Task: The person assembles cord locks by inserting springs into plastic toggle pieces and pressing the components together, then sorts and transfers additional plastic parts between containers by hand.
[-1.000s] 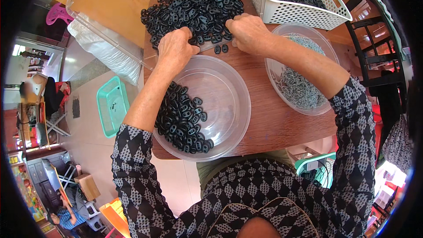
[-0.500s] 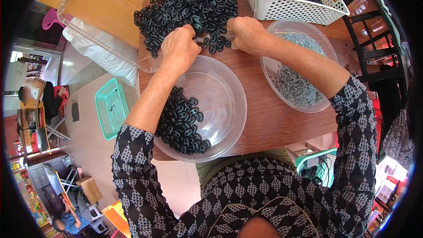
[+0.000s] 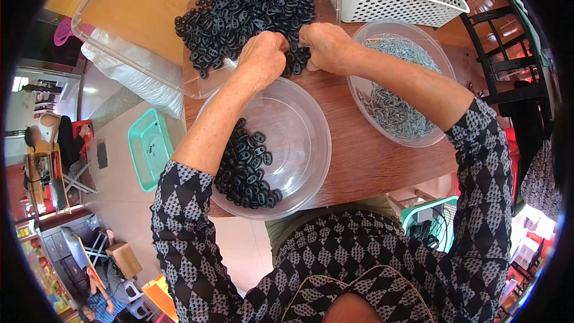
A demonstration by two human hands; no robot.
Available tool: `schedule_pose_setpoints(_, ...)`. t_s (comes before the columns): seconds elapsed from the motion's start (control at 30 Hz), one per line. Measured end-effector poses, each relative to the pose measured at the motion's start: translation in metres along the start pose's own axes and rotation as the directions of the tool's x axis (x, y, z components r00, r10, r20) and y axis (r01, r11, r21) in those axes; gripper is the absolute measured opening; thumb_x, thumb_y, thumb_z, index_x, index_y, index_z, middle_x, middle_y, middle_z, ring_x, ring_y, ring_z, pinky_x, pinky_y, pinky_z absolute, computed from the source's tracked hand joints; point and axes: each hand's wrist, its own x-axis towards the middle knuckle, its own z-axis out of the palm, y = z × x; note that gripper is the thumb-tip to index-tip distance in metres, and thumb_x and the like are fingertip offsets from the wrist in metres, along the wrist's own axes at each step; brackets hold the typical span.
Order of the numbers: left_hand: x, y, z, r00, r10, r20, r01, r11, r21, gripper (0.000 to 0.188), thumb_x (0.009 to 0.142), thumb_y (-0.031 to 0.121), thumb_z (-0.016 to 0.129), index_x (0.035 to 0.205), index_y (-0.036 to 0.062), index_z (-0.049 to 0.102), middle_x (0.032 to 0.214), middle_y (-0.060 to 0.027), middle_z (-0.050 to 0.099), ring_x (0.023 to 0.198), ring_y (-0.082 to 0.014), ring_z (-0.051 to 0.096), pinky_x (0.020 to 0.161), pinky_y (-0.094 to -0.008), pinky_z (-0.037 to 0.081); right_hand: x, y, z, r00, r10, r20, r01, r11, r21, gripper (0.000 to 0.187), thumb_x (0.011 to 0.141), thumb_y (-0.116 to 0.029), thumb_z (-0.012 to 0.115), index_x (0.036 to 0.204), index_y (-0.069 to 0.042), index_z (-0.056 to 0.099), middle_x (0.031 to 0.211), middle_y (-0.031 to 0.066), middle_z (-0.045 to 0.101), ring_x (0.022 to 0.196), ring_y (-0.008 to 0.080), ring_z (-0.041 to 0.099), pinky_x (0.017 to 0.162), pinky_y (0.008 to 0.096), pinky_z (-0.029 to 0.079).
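A heap of black oval two-holed plastic pieces [image 3: 254, 9] lies at the front opening of a clear plastic bin [image 3: 128, 78]. Both my hands meet at the heap's near edge. My left hand [image 3: 263, 54] is closed, its fingertips pressed together and mostly hidden from me. Beside it, my right hand [image 3: 327, 48] is curled, thumb against fingers, with a few black pieces right by it. Whatever either hand pinches is too covered to name. Below my left forearm stands a round clear basin [image 3: 299, 143] with more two-holed pieces gathered along its left side.
Under my right forearm, another round clear basin [image 3: 359, 104] contains silver screws [image 3: 397, 110]. A white perforated basket [image 3: 388, 9] of black parts stands at the far right. The wooden table [image 3: 353, 170] ends near my lap. A green basket [image 3: 149, 149] sits lower at the left.
My left hand has moved right, up against the right hand. The right hand has shifted slightly left. Small black pieces that lay between them are now mostly covered.
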Motion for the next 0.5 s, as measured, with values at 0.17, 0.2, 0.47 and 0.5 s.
schedule_pose_setpoints(0.17, 0.001, 0.009, 0.005, 0.994, -0.055, 0.093, 0.071, 0.982, -0.176, 0.028, 0.073, -0.002, 0.047, 0.095, -0.0043, 0.064, 0.079, -0.0225, 0.064, 0.074, -0.0317, 0.066, 0.068, -0.0402, 0.050, -0.003, -0.004, -0.007, 0.989, 0.078, 0.128, -0.078, 0.997, -0.004, 0.036, 0.055, -0.009, 0.077, 0.084, 0.004, 0.059, 0.085, 0.0223, 0.063, 0.083, 0.0383, 0.061, 0.072, 0.0420, 0.049)
schedule_pose_setpoints(0.2, 0.000, 0.011, 0.005, 0.983, -0.096, 0.159, 0.138, 0.951, -0.278, 0.028, 0.073, -0.003, 0.046, 0.095, -0.0051, 0.063, 0.076, -0.0211, 0.064, 0.069, -0.0289, 0.066, 0.065, -0.0391, 0.050, -0.005, -0.003, -0.006, 0.989, 0.079, 0.128, -0.079, 0.997, -0.004, 0.036, 0.055, -0.009, 0.077, 0.084, 0.004, 0.059, 0.085, 0.0223, 0.063, 0.083, 0.0383, 0.061, 0.072, 0.0420, 0.049)
schedule_pose_setpoints(0.47, 0.000, 0.001, 0.010, 0.991, -0.057, 0.122, 0.088, 0.960, -0.266, 0.027, 0.074, -0.004, 0.044, 0.093, -0.0060, 0.063, 0.073, -0.0207, 0.064, 0.066, -0.0290, 0.066, 0.063, -0.0389, 0.050, -0.023, -0.020, 0.004, 0.995, -0.090, -0.040, 0.077, 0.962, -0.263, 0.056, 0.064, -0.039, 0.077, 0.096, 0.004, 0.061, 0.098, 0.0220, 0.062, 0.092, 0.0360, 0.062, 0.075, 0.0414, 0.053)
schedule_pose_setpoints(0.5, 0.000, 0.002, 0.010, 0.994, -0.025, 0.102, 0.053, 0.959, -0.277, 0.026, 0.074, -0.003, 0.045, 0.092, -0.0061, 0.063, 0.074, -0.0229, 0.064, 0.068, -0.0320, 0.066, 0.064, -0.0402, 0.050, -0.025, -0.021, 0.008, 0.995, -0.089, -0.041, 0.075, 0.961, -0.266, 0.056, 0.064, -0.039, 0.077, 0.096, 0.004, 0.061, 0.098, 0.0220, 0.062, 0.092, 0.0360, 0.062, 0.075, 0.0414, 0.053)
